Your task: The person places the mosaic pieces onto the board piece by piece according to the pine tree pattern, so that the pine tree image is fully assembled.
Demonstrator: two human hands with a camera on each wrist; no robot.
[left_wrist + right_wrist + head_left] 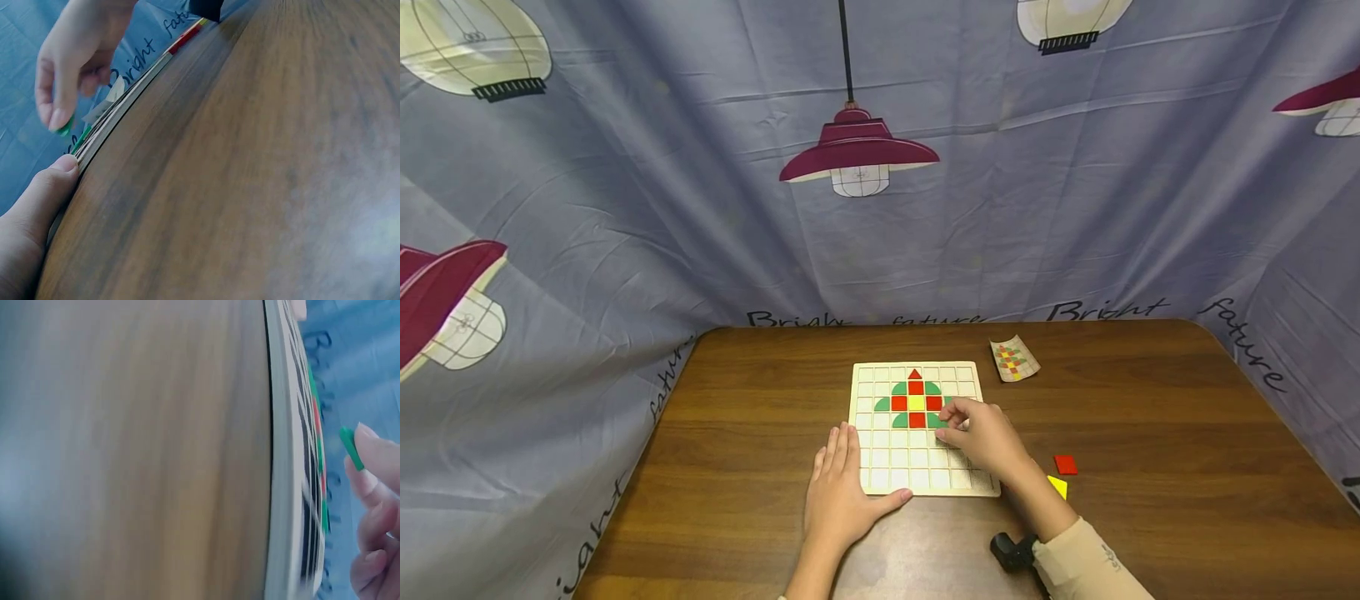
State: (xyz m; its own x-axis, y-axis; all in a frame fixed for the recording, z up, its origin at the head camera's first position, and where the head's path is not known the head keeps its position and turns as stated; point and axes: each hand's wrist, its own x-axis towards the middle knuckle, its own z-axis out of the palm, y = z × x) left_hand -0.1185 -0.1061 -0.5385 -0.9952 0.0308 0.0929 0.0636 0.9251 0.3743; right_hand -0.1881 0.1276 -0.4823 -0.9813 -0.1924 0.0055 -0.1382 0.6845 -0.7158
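A pale square grid board (880, 458) lies on the table. Tiles on it form a pattern: a red triangle (914, 374) at the top, several red squares around a yellow square (917, 403), and green round-edged tiles (882, 405) at the sides. My left hand (838, 496) rests at the board's lower left corner, fingers straight along the left edge and thumb on the near edge. Over the right part of the board, my right hand (988, 437) pinches a green tile (352, 448) between thumb and finger, held above the surface in the right wrist view.
A small pattern card (1015, 360) lies beyond the board's upper right corner. Right of the board are a loose red square tile (1065, 465) and a yellow tile (1058, 487), partly behind the right forearm. A patterned curtain (962, 250) borders the wooden table (760, 400).
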